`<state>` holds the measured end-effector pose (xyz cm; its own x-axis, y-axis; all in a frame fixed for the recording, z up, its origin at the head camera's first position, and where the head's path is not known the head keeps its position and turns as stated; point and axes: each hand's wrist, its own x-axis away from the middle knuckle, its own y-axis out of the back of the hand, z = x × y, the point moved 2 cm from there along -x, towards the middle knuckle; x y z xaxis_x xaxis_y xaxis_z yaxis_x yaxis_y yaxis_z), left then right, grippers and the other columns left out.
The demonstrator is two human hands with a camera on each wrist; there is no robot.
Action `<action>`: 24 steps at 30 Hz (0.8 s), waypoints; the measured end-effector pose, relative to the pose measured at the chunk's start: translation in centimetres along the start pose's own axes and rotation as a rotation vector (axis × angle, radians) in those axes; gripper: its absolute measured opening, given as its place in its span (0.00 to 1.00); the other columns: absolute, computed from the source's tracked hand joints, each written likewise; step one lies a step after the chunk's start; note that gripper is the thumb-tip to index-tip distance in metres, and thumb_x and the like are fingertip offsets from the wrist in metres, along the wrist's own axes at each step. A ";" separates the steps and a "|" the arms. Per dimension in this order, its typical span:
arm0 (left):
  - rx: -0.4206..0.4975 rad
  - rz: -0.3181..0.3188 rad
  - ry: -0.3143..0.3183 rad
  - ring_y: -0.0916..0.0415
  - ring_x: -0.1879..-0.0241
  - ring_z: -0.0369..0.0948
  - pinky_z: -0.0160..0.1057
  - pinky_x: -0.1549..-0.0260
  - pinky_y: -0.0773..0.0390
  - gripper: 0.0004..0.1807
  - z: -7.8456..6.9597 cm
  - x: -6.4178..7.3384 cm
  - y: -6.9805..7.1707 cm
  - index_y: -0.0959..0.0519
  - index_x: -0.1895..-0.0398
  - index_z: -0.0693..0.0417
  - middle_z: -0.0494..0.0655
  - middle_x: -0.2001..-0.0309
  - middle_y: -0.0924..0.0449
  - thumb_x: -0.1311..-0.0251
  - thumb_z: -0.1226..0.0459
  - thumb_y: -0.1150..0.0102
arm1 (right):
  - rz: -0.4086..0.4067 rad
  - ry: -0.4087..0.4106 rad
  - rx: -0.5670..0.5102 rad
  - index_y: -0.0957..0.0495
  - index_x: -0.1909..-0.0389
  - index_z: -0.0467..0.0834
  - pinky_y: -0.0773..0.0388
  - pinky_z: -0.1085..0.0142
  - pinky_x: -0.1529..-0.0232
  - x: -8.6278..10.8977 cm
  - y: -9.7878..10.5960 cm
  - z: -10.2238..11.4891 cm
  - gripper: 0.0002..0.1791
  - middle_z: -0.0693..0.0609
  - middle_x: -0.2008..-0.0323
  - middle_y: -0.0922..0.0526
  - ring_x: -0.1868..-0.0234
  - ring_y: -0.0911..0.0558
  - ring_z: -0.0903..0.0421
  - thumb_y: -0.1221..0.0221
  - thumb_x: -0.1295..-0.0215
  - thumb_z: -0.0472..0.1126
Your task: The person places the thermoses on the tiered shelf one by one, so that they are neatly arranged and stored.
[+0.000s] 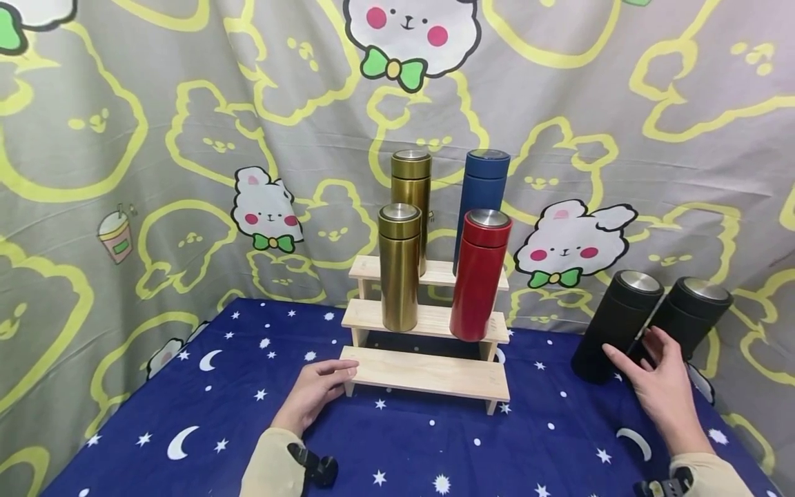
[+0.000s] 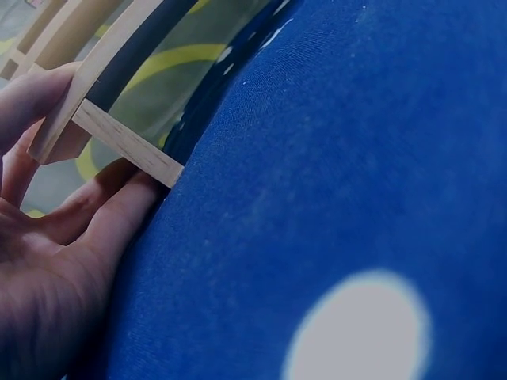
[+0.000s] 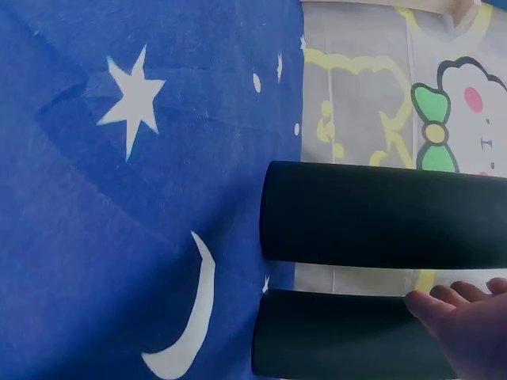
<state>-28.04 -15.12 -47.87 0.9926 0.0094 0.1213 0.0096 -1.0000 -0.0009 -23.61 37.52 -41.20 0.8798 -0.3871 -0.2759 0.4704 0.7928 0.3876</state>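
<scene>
Left hand (image 1: 313,393): thumb on the bottom step of the wooden stand (image 1: 428,373), fingers at its left leg, pinching that end. Left wrist view cuts off the stand at upper left.

Right hand (image 1: 667,386): thumb spread from fingers, at the left black bottle (image 1: 611,321) and right black bottle (image 1: 691,310). Can't tell if it touches either; right wrist view cuts off hand and bottle tops.

Both black bottles right of stand; left one's on the blue cloth (image 1: 404,442), right one's base is hidden.

Middle step: front gold bottle (image 1: 399,276), red bottle (image 1: 481,283). Top step: back gold bottle (image 1: 413,188), blue bottle (image 1: 484,190), both partly blocked by the front pair.
</scene>
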 end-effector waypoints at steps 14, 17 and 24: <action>0.011 -0.015 -0.005 0.23 0.49 0.47 0.53 0.48 0.25 0.16 0.1 0.1 -0.1 0.15 0.54 0.64 0.56 0.47 0.21 0.44 0.64 0.29 | 0.072 -0.041 -0.073 0.70 0.24 0.36 0.51 0.68 0.31 -1.2 -1.5 -0.5 0.54 0.32 0.25 0.64 0.27 0.56 0.38 0.38 0.32 0.45; 0.014 -0.015 -0.002 0.23 0.49 0.46 0.53 0.48 0.24 0.15 0.1 0.1 -0.1 0.15 0.55 0.64 0.56 0.47 0.20 0.44 0.64 0.29 | 0.072 -0.046 -0.074 0.71 0.24 0.35 0.55 0.58 0.29 -1.5 -1.7 -0.7 0.55 0.33 0.25 0.64 0.26 0.57 0.37 0.38 0.32 0.45; -0.001 -0.005 0.001 0.23 0.48 0.47 0.53 0.48 0.25 0.17 0.2 0.1 0.1 0.15 0.54 0.63 0.56 0.46 0.21 0.44 0.62 0.28 | 0.084 -0.070 -0.026 0.70 0.25 0.32 0.55 0.42 0.31 -1.7 -2.1 -1.0 0.56 0.29 0.26 0.61 0.28 0.54 0.32 0.38 0.32 0.49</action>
<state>-27.90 -15.21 -48.09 0.9923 0.0147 0.1227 0.0147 -0.9999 0.0007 -26.20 37.02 -42.44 0.9189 -0.3504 -0.1809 0.3940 0.8354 0.3832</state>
